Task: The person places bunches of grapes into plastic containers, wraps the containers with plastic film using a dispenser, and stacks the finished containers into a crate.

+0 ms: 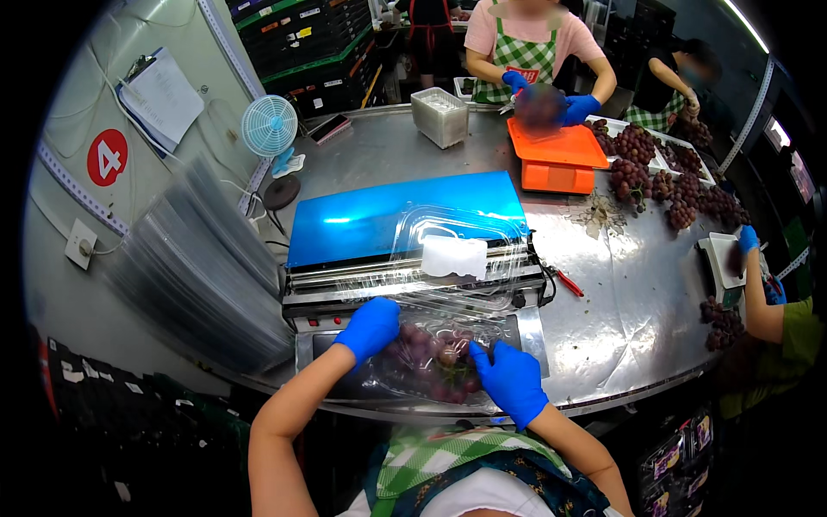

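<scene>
Dark red grapes (429,362) lie in a clear plastic tray with clear film about it, on the front plate of a blue-topped film wrapping machine (362,216). My left hand (371,329), in a blue glove, is closed at the tray's upper left edge; whether it grips film or tray is hard to tell. At the right side of the grapes my right hand (513,378), also blue-gloved, has thumb and forefinger apart, touching or just above the film. Clear plastic lids or trays (400,252) with a white paper piece (454,257) rest across the machine's rollers.
Left stands a tall stack of clear plastic (207,271). Red-handled snips (568,282) lie right of the machine. Beyond are an orange scale (559,155), clear punnets (440,116), a blue fan (270,126) and loose grape bunches (681,194). Co-workers stand across and at the right.
</scene>
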### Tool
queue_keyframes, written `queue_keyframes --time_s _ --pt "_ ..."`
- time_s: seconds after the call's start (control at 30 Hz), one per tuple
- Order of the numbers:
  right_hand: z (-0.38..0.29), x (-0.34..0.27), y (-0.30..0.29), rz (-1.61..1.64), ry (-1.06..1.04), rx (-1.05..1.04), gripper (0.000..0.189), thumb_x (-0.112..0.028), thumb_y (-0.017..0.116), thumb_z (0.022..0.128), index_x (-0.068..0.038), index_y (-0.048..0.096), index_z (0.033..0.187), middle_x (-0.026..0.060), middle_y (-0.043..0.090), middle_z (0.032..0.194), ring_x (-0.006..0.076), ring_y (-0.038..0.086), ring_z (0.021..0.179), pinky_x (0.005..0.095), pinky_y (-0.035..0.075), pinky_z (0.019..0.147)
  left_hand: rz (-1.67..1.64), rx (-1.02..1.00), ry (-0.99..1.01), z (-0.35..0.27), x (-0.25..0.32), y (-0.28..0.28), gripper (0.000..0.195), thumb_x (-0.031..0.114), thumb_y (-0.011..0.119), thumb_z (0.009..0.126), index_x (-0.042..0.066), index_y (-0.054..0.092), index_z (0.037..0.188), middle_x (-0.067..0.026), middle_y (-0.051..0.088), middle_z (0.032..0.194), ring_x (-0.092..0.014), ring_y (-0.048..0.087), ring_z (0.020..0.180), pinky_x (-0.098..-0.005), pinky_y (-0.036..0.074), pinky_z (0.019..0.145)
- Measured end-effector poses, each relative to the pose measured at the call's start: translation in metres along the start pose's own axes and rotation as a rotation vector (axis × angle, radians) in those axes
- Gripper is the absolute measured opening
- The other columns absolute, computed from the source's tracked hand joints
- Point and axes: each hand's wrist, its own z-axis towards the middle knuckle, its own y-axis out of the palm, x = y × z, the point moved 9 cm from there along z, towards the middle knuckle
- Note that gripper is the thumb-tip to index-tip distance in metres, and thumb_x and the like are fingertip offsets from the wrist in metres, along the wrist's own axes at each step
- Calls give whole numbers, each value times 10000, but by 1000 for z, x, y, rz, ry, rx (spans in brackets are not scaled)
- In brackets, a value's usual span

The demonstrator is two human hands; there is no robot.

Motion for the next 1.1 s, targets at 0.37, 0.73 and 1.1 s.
queue_keyframes --time_s 0.37,0.73,1.1 --pt "-1 -9 12 -191 -89 -167 314 -369 500 790 -56 524 782 145 546 582 326 545 505 407 422 422 230 -48 44 13 13 -6 138 112 585 616 22 613 717 -203 582 740 -344 582 709 -394 478 613" --pt "20 14 -30 219 58 105 346 -380 546 777 -49 566 877 146 565 667 311 556 592 356 442 528 -301 537 -131 -82 -12 -35 226 218 585 768 75 566 942 -83 561 691 -195 559 622 -293 447 586" --pt "128 19 -23 833 53 -2 562 -415 449 829 -46 341 1238 134 550 1055 181 514 972 330 357 874 -1560 13 -543 -129 2 92 303 260 387 884 -22 409 989 -233 585 767 -328 607 670 -362 518 593"
